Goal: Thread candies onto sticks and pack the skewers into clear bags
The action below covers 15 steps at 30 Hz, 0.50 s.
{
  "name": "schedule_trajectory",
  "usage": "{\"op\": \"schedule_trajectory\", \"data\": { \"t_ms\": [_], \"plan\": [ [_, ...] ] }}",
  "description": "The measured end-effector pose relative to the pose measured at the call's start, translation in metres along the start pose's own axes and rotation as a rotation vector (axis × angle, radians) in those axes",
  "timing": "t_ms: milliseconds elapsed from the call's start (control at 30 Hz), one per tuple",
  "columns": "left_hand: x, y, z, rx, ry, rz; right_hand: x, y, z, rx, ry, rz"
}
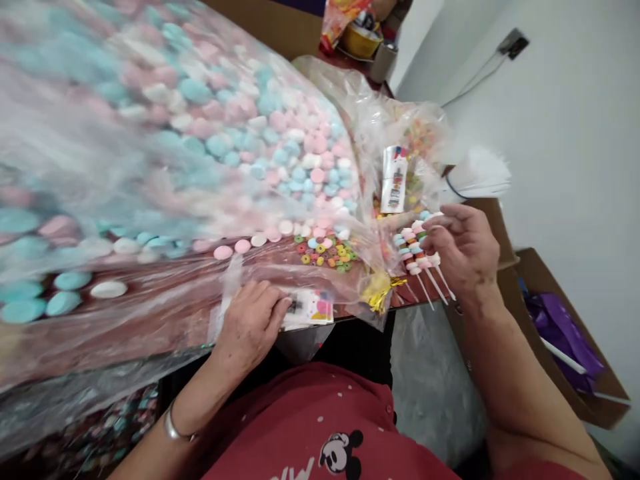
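My left hand (255,323) rests at the table's front edge with its fingers curled together, on a stack of printed clear packets (313,308); whether it pinches one is hidden. My right hand (463,250) is at the table's right end, fingers bent and partly spread, beside several candy skewers (414,248) with white sticks pointing toward the front edge. Its fingertips overlap the skewers' far end, and whether they grip one cannot be made out. Small coloured rings (327,253) lie loose between the hands. Gold twist ties (379,293) sit at the front edge.
A huge clear bag of pink, white and blue candies (225,127) covers the table's left and middle. Behind the skewers are a printed packet strip (394,180) and a bag of coloured rings (420,137). White sticks (477,175) stand at right, above a cardboard box (607,400) holding purple plastic.
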State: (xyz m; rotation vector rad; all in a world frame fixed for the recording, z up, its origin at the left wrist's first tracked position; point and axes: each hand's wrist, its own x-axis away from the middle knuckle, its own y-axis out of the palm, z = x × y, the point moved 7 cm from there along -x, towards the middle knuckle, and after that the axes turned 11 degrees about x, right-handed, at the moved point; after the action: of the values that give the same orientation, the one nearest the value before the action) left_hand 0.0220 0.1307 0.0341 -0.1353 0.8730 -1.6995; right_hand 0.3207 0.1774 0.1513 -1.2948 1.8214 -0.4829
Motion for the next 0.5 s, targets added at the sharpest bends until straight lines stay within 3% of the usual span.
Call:
{"op": "schedule_trajectory", "data": {
  "t_ms": [100, 167, 333, 500],
  "plan": [
    [0.001, -0.001, 0.001, 0.020, 0.023, -0.002, 0.023, -0.038, 0.024, 0.004, 0.142, 0.177],
    [0.002, -0.001, 0.000, 0.043, 0.044, -0.012, 0.048, -0.048, 0.031, 0.020, 0.208, 0.210],
    [0.005, 0.000, -0.006, 0.072, 0.055, -0.075, 0.098, -0.034, 0.045, 0.028, 0.343, 0.139],
    [0.007, 0.001, -0.010, 0.085, 0.055, -0.125, 0.108, -0.023, 0.055, 0.052, 0.367, 0.142]
  ]
}}
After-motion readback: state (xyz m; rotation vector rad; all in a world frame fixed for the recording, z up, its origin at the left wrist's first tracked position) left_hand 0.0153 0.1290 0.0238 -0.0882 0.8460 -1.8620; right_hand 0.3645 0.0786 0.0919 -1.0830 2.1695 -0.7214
